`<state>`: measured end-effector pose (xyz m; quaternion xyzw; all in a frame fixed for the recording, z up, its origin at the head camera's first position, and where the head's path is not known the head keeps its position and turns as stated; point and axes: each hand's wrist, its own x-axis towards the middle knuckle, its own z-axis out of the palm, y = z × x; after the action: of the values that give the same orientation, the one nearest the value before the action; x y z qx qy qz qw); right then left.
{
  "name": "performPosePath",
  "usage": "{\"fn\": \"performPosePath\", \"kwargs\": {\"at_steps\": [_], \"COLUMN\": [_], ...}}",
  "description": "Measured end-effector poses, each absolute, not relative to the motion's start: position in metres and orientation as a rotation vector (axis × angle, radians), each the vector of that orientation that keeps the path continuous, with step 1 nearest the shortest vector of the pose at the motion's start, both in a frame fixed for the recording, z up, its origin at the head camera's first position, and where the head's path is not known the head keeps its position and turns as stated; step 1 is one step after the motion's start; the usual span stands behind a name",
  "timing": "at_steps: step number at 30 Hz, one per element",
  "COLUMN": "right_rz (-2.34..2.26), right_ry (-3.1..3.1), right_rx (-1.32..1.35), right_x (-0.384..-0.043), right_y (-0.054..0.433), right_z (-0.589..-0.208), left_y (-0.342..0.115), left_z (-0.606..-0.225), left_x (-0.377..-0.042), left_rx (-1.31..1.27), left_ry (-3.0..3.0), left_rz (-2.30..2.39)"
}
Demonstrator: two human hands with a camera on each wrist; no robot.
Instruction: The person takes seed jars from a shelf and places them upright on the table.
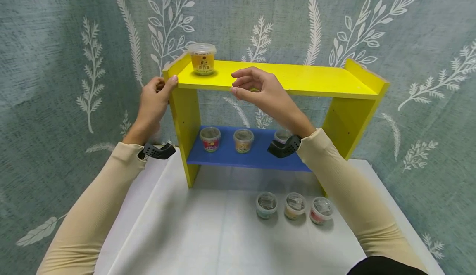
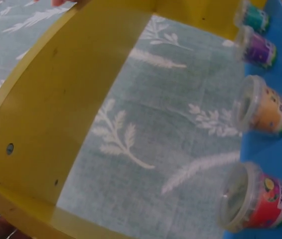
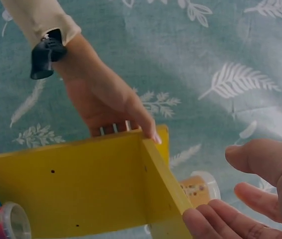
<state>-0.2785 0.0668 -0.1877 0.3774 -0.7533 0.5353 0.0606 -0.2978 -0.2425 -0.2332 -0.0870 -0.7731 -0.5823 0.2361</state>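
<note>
This looks like your work spot: leafy cloth (image 1: pixel 286 23) hangs around a white table (image 1: pixel 201 233) and yellow shelf (image 1: pixel 308 79).

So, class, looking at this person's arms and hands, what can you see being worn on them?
The left sleeve and right sleeve are long, plain and beige. Each wrist wears a curved black device, the left device and right device, both dotted with small holes. The left hand and right hand have no gloves.
</note>
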Motion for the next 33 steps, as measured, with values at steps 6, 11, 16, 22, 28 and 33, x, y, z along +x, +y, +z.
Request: {"fn": "performPosePath", "kwargs": {"at_steps": [6, 11, 16, 22, 28, 33], "right_rz": [1.639, 1.659, 1.646, 1.578, 1.470, 1.370], "right_ry": [-2.258, -2.248, -2.233, -2.272, -2.325, -2.427], "right_rx": [1.123, 1.076, 1.068, 1.043, 0.949, 0.813], "right_x": [-0.286, -0.293, -0.300, -0.310, -0.320, -0.328], "right_y": [0.057, 0.052, 0.042, 0.024, 0.013, 0.008], "right_z": [-0.180, -0.172, -0.164, -0.153, -0.142, -0.138], "left_y": [-0.241, -0.240, -0.240, -0.245, -0.247, -0.245], "left_z": [-0.235, -0.235, -0.234, -0.234, -0.234, -0.235], "left_x": [-0.298, -0.301, -0.300, -0.297, -0.299, -0.301], "left_rx": [-0.241, -0.263, -0.261, -0.239, -0.244, -0.257], "left_ry": [-2.104, -2.104, -2.094, -2.086, -2.081, -2.074], "left_rz": [-1.604, -1.615, -1.641, -1.651, -1.645, -1.656]}}
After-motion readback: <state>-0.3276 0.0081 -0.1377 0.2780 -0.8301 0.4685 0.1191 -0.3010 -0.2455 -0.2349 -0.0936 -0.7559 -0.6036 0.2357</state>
